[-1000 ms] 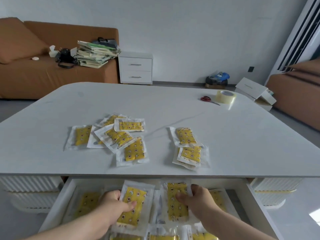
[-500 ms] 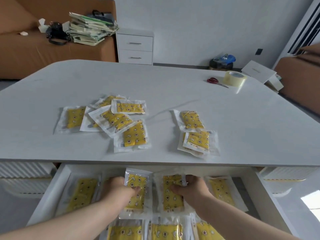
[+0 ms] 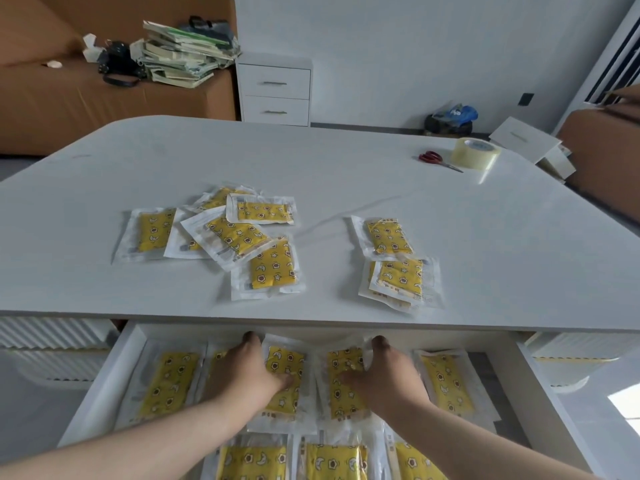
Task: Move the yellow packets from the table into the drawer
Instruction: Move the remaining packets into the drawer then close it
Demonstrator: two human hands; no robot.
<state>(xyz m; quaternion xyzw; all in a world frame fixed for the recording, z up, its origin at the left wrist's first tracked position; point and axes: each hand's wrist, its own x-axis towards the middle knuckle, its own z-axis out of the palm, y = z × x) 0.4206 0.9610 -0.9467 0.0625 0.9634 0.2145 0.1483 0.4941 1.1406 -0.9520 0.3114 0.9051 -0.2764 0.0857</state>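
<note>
Two yellow packets are down in the open drawer (image 3: 104,372), each with a hand on it. The left hand (image 3: 242,372) holds the left packet (image 3: 285,362). Its thumb lies on top and its fingers (image 3: 251,339) curl round the far side. The right hand (image 3: 388,375) holds the right packet (image 3: 341,400) the same way, thumb on top and fingers (image 3: 379,341) bent over the far edge. The two packets lie side by side in the middle of the back row.

More packets lie flat in the drawer: one at the far left (image 3: 169,382), one at the far right (image 3: 446,382), and a row nearer the person (image 3: 336,465).

Up on the table (image 3: 346,168), a messy pile of packets (image 3: 239,237) sits on the left. A smaller bunch (image 3: 398,268) sits on the right, well apart from it. Far back on the right are red scissors (image 3: 431,157), just beside a roll of tape (image 3: 476,153).

Behind the table are a brown sofa (image 3: 52,105) with a stack of books (image 3: 180,57) and a small white cabinet (image 3: 275,88).
</note>
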